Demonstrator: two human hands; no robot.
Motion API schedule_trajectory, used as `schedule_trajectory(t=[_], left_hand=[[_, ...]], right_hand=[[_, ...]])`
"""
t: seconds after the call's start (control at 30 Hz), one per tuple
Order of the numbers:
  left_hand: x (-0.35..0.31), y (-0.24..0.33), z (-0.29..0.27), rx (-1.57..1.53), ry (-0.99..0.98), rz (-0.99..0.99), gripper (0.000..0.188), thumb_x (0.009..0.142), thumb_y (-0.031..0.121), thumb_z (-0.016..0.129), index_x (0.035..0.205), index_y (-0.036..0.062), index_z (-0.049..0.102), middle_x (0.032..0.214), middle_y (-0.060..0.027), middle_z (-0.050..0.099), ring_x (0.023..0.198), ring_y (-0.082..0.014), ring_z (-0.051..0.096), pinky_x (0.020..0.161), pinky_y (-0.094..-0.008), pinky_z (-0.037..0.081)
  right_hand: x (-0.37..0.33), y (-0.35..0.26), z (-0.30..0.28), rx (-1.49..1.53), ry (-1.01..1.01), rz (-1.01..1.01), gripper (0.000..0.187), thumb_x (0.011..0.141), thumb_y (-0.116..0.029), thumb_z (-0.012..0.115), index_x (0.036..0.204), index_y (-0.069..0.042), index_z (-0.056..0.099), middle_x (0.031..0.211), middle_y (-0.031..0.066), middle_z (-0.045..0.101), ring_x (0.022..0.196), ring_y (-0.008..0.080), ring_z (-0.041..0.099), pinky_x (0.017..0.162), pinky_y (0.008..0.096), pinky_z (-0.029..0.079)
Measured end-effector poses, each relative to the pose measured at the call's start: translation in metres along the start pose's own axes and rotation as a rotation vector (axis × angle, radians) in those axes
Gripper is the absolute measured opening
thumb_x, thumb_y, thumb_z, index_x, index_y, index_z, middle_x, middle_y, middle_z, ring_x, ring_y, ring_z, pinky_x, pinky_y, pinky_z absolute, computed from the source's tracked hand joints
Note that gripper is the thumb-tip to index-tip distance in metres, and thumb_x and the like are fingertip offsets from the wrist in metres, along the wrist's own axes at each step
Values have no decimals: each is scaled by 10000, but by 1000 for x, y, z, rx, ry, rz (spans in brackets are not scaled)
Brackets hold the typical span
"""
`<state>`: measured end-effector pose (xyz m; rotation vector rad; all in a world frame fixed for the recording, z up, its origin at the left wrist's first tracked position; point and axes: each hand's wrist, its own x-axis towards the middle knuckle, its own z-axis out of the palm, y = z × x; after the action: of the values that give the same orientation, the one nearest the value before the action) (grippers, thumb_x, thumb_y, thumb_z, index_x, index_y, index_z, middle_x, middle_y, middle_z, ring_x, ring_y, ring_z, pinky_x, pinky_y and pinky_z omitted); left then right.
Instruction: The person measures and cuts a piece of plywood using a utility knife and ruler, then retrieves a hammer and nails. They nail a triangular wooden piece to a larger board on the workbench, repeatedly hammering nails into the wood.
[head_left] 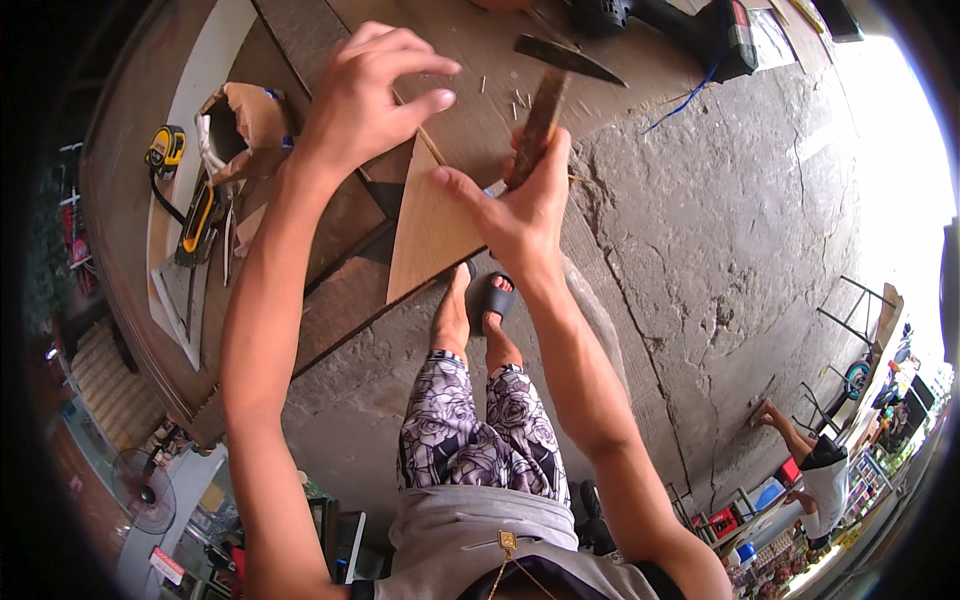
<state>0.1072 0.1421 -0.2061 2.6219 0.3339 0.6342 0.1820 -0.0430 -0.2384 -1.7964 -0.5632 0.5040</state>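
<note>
My right hand (pixel 535 205) is wrapped round the wooden handle of a hammer (pixel 545 110), whose dark metal head points up and away from me. My left hand (pixel 375 95) is held above the workbench (pixel 450 40), its thumb and fingers apart with nothing visible between them. Between and below my hands lies a light triangular piece of wood (pixel 425 235), at the bench's near edge. Its upper right part is hidden behind my right hand. Several small nails (pixel 516 100) lie scattered on the bench just beyond my hands.
To the left are a torn brown paper bag (pixel 245 125), a yellow tape measure (pixel 166 150), a yellow-and-black utility knife (pixel 200 222) and a metal square (pixel 185 300). A dark power drill (pixel 700 35) lies at the far right of the bench. A person (pixel 825 480) is at the lower right.
</note>
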Motion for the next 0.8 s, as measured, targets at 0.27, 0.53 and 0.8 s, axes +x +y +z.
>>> schedule_trajectory(t=[0.27,0.53,0.8], left_hand=[[55,35,46,-54,-269,50,163,743,174,735,873,76,747,867,-18,684,909,-224,592,894,-377,435],[84,65,62,-20,-294,178,58,773,149,702,768,119,750,787,3,673,877,-181,602,827,-382,440],[84,63,54,81,-306,336,93,769,173,723,775,91,679,783,12,613,874,-178,581,837,-368,416]], right_hand=[[-23,-7,-33,-129,145,111,855,538,-307,997,1092,-49,399,930,8,405,823,103,411,702,258,408],[-18,-19,-65,-151,119,246,933,482,-391,1002,1103,-69,386,907,-14,390,714,57,402,510,192,386],[-19,-19,-59,-91,105,154,908,507,-388,993,1101,-51,395,954,6,352,716,76,372,531,224,376]])
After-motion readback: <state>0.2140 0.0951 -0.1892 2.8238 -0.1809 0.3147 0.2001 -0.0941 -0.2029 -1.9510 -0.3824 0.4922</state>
